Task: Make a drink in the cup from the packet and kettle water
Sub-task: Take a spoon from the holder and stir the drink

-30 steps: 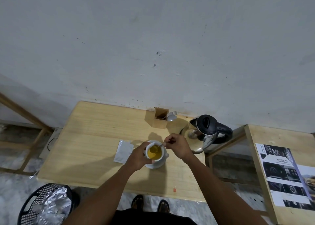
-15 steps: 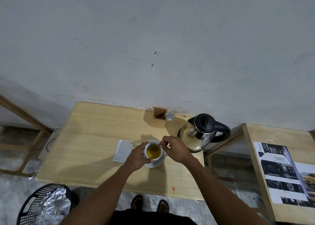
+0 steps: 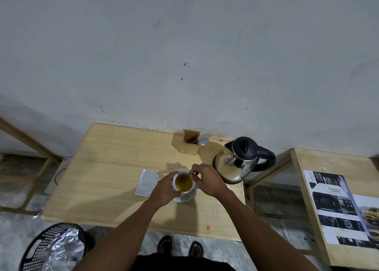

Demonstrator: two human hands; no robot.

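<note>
A white cup holding yellow-brown liquid stands on a white saucer near the middle of the wooden table. My left hand wraps the cup's left side. My right hand pinches the thin handle of a spoon that dips into the liquid. A silver packet, torn at its top, lies flat just left of the cup. The steel kettle with a black lid and handle stands right of the cup, close to my right hand.
A small wooden cutlery box with a fork and spoon stands at the back by the wall. A second table with a printed leaflet is to the right. A black basket with foil sits on the floor at lower left.
My right hand has shifted the spoon around inside the cup. My left hand stays on the cup. The camera view has drifted slightly.
</note>
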